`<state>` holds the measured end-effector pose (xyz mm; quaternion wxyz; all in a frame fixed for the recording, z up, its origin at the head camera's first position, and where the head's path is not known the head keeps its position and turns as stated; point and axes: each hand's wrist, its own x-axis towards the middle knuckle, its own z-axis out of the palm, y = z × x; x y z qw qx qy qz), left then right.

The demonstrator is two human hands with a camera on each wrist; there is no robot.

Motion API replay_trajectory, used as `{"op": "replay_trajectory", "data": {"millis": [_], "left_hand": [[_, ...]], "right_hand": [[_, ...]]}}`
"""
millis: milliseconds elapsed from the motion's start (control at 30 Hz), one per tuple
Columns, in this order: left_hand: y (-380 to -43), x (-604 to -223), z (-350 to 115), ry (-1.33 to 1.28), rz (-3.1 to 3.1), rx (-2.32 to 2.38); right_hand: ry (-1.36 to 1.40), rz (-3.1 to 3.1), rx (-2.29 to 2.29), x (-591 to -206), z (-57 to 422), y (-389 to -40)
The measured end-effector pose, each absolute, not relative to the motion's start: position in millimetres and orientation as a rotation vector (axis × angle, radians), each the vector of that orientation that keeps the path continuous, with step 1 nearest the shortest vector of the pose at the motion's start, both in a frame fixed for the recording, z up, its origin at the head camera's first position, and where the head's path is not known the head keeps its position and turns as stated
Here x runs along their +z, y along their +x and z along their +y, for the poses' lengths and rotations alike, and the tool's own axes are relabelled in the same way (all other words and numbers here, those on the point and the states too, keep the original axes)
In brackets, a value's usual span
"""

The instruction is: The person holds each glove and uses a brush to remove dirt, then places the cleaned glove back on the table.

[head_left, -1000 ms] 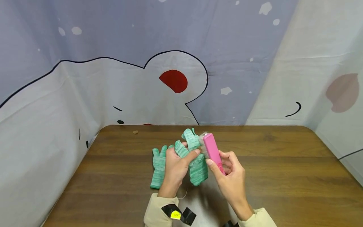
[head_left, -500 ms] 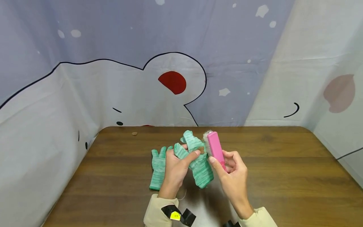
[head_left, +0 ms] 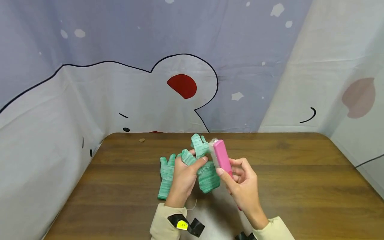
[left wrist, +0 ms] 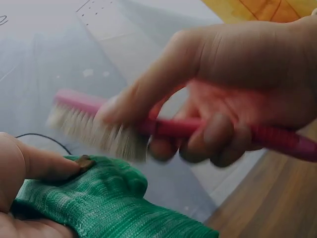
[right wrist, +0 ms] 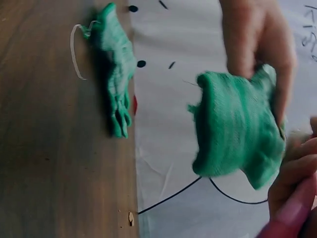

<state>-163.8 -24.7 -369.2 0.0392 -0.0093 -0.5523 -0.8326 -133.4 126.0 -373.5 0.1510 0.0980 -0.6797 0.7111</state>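
My left hand (head_left: 186, 173) grips a green knitted glove (head_left: 209, 178) above the table, its thumb pressing on top. A small brown patch (left wrist: 85, 162) shows by that thumb in the left wrist view. In my right hand (head_left: 244, 185) is a pink brush (head_left: 222, 155) with pale bristles, the thumb along the brush's head and the fingers curled round the handle. The bristles (left wrist: 94, 133) are close over the glove in the left wrist view, and overlap its fingers in the head view. A second green glove (head_left: 166, 176) lies on the table left of my left hand.
The wooden table (head_left: 285, 186) runs back to a printed cloth curtain (head_left: 246, 66). A small brown piece (head_left: 142, 140) lies near its far left edge. A pale thread (head_left: 192, 205) curls beside my left wrist.
Half a second ago the brush stood a little to the right, with the brown patch showing in the head view. Now the brush is back left over the glove, and the glove's cuff has swung left.
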Motion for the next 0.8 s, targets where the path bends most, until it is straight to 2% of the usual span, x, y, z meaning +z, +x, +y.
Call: {"op": "replay_trajectory", "data": {"millis": [433,633,800], "left_hand": [[-160,-372,-18,0.038,-1.921,-2.318],[-159,-372,-16,0.022,-1.924,-2.285],[-158,-372,-13,-0.020,-1.926,-2.276]], "right_hand": [[0.159,-2.126,1.743,-355,116,-125],[0.142,-2.024,1.746,-359,115,-126],[0.150,-1.895,1.737,-377,117,-132]]}}
